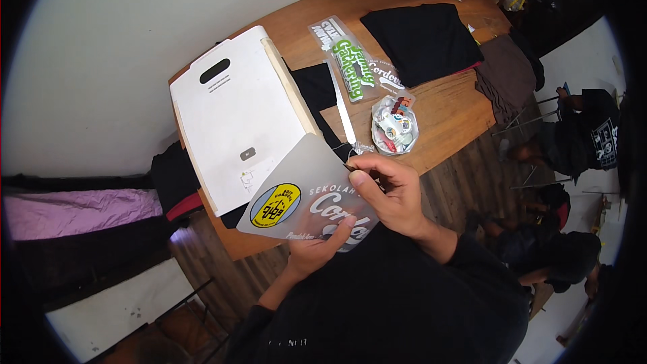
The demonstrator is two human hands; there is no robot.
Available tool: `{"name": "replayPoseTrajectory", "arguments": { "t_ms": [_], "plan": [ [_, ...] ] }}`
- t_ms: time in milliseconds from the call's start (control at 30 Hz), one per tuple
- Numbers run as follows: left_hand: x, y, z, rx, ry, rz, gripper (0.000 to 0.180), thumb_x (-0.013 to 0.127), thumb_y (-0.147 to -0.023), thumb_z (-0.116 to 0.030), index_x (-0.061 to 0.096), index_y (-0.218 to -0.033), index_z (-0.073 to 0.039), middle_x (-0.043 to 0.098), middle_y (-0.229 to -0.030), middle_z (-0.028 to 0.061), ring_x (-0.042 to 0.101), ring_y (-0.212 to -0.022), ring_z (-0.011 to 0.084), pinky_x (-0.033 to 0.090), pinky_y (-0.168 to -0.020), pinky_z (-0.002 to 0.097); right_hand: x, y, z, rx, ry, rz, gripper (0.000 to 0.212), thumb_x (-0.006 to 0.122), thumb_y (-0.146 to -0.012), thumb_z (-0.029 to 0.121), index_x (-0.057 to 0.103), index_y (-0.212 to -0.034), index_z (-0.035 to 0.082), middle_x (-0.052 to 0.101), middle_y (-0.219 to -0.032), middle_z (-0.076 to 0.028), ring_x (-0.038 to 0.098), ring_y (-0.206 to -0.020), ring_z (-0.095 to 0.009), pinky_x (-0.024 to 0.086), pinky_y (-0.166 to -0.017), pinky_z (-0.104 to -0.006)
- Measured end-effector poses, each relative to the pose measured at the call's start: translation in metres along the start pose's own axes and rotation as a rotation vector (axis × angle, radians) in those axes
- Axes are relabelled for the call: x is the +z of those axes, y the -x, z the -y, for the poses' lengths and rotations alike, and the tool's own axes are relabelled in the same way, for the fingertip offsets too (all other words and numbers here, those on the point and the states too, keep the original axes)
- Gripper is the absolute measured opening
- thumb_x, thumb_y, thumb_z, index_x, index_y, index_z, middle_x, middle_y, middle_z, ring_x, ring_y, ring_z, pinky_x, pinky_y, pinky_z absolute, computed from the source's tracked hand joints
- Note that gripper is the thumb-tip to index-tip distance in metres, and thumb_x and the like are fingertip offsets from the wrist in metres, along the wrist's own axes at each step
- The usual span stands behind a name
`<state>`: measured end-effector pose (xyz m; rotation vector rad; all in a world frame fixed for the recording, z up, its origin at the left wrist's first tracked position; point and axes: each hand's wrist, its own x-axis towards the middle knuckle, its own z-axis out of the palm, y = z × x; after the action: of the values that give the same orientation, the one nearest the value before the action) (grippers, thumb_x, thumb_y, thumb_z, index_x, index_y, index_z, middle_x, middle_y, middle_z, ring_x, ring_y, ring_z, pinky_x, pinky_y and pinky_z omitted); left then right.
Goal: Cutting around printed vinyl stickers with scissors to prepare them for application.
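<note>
A translucent film sheet (303, 165) with white lettering and a round yellow-and-blue emblem is held up over the table's near edge. My left hand (317, 249) is closed on its lower edge, thumb lying over the printed face. At the sheet's upper right edge, my right hand (394, 195) is pinched closed. A small dark tip shows at those fingertips, but I cannot make out what it is. Just beyond this hand stands a clear bowl (395, 128) full of small printed film scraps.
A big white boxy machine (236, 108) with a dark handle slot fills the table's left side. Behind the bowl lie a green-lettered film (354, 71), a long white strip (342, 108), black folded cloth (424, 40) and brown cloth (505, 77). People (586, 128) sit off to the right.
</note>
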<state>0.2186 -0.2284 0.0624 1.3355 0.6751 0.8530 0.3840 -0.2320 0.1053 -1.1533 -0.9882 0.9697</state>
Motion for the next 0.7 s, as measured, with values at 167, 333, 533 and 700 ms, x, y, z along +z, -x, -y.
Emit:
{"name": "replayPoseTrajectory", "arguments": {
  "t_ms": [167, 333, 533, 700],
  "plan": [
    [-0.0001, -0.0016, 0.0013, 0.058, 0.025, 0.003, 0.061, 0.065, -0.075, 0.008, 0.032, -0.127, 0.006, 0.054, -0.112, 0.0140, 0.057, -0.099, 0.0168, 0.048, -0.083, 0.0264, -0.0004, -0.0006, 0.0018, 0.003, 0.010, 0.009, 0.015, 0.061, -0.085, 0.006, 0.060, -0.095, -0.006, 0.061, -0.077, -0.005, 0.054, -0.069, -0.005, 0.042, -0.060, -0.0196],
    [-0.0003, -0.0003, 0.0005, 0.027, -0.008, 0.004, 0.061, 0.065, -0.075, 0.008, 0.033, -0.126, 0.005, 0.054, -0.111, 0.0137, 0.058, -0.098, 0.0167, 0.048, -0.082, 0.0260, 0.0003, -0.0001, 0.0024, 0.007, 0.003, 0.005, 0.015, 0.061, -0.085, 0.006, 0.060, -0.094, -0.005, 0.061, -0.076, -0.004, 0.054, -0.068, -0.005, 0.042, -0.059, -0.0196],
    [0.0009, -0.0018, 0.0011, 0.031, 0.005, 0.006, 0.061, 0.065, -0.075, 0.008, 0.032, -0.127, 0.005, 0.054, -0.111, 0.0135, 0.058, -0.097, 0.0166, 0.048, -0.082, 0.0259, 0.0017, -0.0010, 0.0016, -0.021, -0.005, -0.010, 0.015, 0.061, -0.085, 0.006, 0.060, -0.095, -0.006, 0.061, -0.076, -0.005, 0.054, -0.069, -0.005, 0.042, -0.059, -0.0195],
    [0.0008, -0.0026, -0.0028, -0.011, 0.036, 0.014, 0.062, 0.065, -0.076, 0.007, 0.031, -0.127, 0.005, 0.054, -0.111, 0.0137, 0.058, -0.097, 0.0168, 0.048, -0.082, 0.0262, 0.0013, -0.0012, 0.0018, -0.023, 0.025, -0.008, 0.016, 0.062, -0.085, 0.007, 0.061, -0.095, -0.006, 0.062, -0.078, -0.005, 0.055, -0.070, -0.005, 0.043, -0.060, -0.0197]
  ]
}}
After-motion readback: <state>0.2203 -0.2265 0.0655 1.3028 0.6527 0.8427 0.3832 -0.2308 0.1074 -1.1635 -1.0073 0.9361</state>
